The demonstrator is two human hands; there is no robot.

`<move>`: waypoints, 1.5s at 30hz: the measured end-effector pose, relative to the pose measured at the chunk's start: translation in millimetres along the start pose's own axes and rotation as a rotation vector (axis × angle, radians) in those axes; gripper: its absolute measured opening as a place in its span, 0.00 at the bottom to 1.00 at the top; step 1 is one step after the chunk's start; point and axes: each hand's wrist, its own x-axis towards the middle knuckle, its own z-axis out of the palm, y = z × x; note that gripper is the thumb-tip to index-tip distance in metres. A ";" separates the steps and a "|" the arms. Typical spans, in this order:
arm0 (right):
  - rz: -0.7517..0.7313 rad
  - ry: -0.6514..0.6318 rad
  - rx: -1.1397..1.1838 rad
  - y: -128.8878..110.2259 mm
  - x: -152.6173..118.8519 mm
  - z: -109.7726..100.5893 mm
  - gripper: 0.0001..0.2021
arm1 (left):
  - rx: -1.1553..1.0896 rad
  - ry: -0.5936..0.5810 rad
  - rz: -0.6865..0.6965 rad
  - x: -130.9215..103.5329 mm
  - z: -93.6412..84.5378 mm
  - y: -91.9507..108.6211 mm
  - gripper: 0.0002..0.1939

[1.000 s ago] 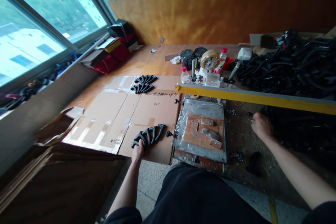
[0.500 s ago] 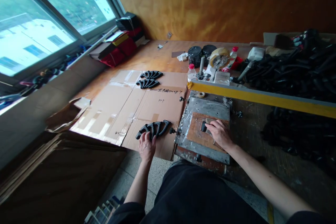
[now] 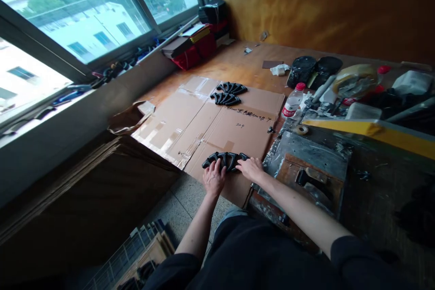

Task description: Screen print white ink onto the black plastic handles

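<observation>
The person's left hand [image 3: 214, 179] lies palm down, fingers spread, its forearm [image 3: 196, 229] angled forward. The right forearm [image 3: 299, 210] slants leftward across the front, its right hand [image 3: 251, 169] just beside the left, fingers bent.

Near black parts [image 3: 231, 161]: ends partly hidden under left hand [image 3: 214, 179] and right hand [image 3: 250, 169]. Most handwriting [image 3: 249, 114] too small to read. Yellow bar [image 3: 401, 144], dark pile [image 3: 420, 215] cut off at right.

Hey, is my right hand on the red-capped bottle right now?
No, your right hand is at the right end of the near row of black parts, apart from the bottle.
</observation>
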 end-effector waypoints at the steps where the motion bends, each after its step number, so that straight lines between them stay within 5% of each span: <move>1: 0.021 -0.027 -0.009 -2.7 6.0 1.0 0.19 | -0.004 -0.016 0.015 0.8 -0.6 -0.2 0.27; 8: 0.092 -0.058 -0.007 -13.0 18.0 3.9 0.24 | -0.030 -0.033 0.060 1.5 4.3 -3.1 0.32; 15: 0.150 -0.096 0.121 -22.4 38.4 3.7 0.19 | -0.065 -0.117 0.069 39.6 6.8 0.7 0.43; 25: 0.093 0.013 0.254 -21.6 50.6 18.4 0.17 | -0.158 -0.058 0.154 49.6 33.3 -13.6 0.40; 29: 0.034 0.083 0.413 -21.7 66.6 19.2 0.21 | -0.127 -0.065 0.235 101.7 33.4 -25.2 0.41; 36: 0.012 0.084 0.392 -24.7 76.7 35.6 0.23 | -0.033 -0.044 0.269 277.7 17.8 -11.7 0.42; 39: -0.006 0.066 0.377 -27.1 70.6 44.6 0.22 | -0.017 -0.125 0.253 331.1 18.2 -5.0 0.43; 42: -0.038 0.075 0.383 -28.6 59.4 42.2 0.19 | 0.005 -0.150 0.245 340.2 28.8 -1.7 0.44; 45: -0.095 0.144 0.388 -20.7 38.7 26.5 0.15 | -0.037 0.020 0.210 310.8 44.9 -3.8 0.43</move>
